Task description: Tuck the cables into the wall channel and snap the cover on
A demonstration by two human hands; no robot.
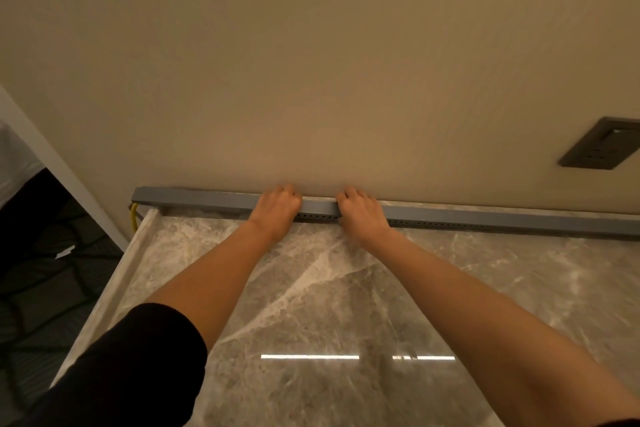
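Observation:
A long grey cable channel [207,200] runs along the foot of the beige wall, where the wall meets the marble counter [311,288]. Its grey cover lies on top, and a row of small holes shows along its front side. My left hand [277,208] and my right hand [360,213] rest on the channel side by side near its middle, fingers curled over the top edge against the wall. A yellow cable [133,217] comes out at the channel's left end and drops behind the counter. Any cables inside are hidden.
A dark wall socket plate [599,149] sits on the wall at the right, above the channel. The counter ends at the left in a pale edge [114,284], with dark patterned floor [45,288] below and a white door frame beside it.

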